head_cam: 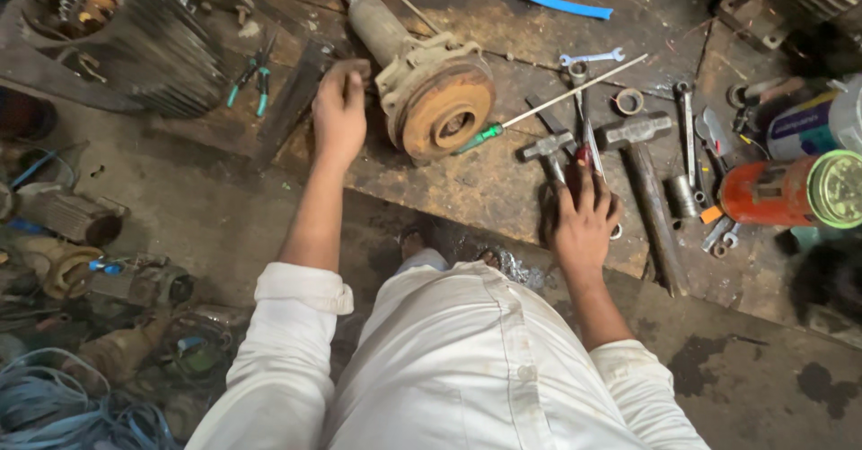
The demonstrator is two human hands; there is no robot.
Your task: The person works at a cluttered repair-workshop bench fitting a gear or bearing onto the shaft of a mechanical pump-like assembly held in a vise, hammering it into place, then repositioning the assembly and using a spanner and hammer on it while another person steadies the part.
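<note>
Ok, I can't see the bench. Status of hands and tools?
Left hand flat beside rusty motor end bell. Right hand on hammer and red-handled tool. Nothing blocking.

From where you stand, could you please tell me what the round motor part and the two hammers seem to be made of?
The motor part looks like cast metal, its disc face orange with rust. The hammers have dull grey steel-like heads; the larger one's handle looks like dark, grimy wood, though that is uncertain.
</note>
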